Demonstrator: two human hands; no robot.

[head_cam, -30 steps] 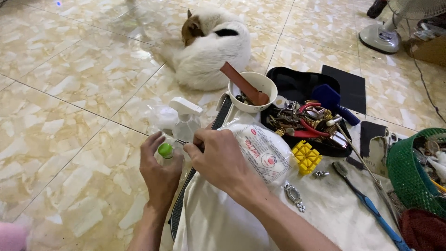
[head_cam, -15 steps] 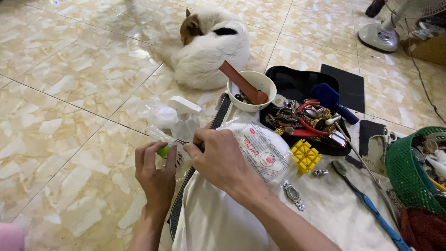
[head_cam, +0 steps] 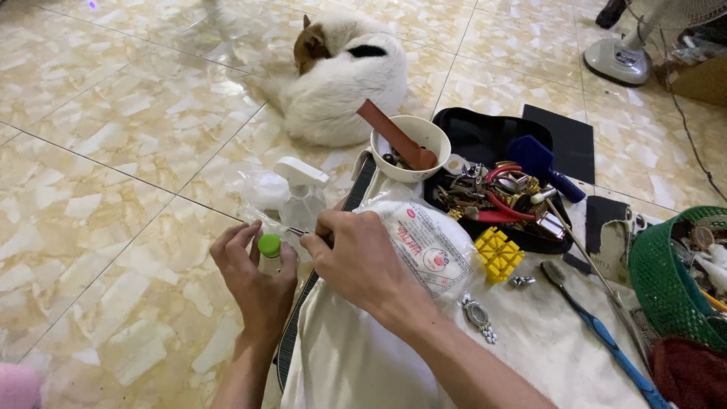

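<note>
My left hand (head_cam: pixel 256 280) is wrapped around a small bottle with a green cap (head_cam: pixel 269 248), held upright above the tiled floor. My right hand (head_cam: pixel 360 257) pinches thin metal tweezers (head_cam: pixel 297 232), whose tip points left at a clear plastic bag (head_cam: pixel 261 220) just above the bottle. A white spray bottle (head_cam: pixel 301 193) stands right behind both hands. A white printed pouch (head_cam: pixel 428 242) lies under my right wrist on a white cloth (head_cam: pixel 530 348).
A white and brown cat (head_cam: pixel 341 72) lies curled on the floor behind. A white bowl (head_cam: pixel 409 144), a black tray of tools (head_cam: pixel 500 193), a yellow block (head_cam: pixel 500 254), a blue-handled tool (head_cam: pixel 606 341) and a green basket (head_cam: pixel 666 273) lie to the right. A fan base (head_cam: pixel 617 57) stands far right.
My left hand has shifted slightly with the green-capped bottle; my right hand stays at the tweezers. The view has tilted a little.
</note>
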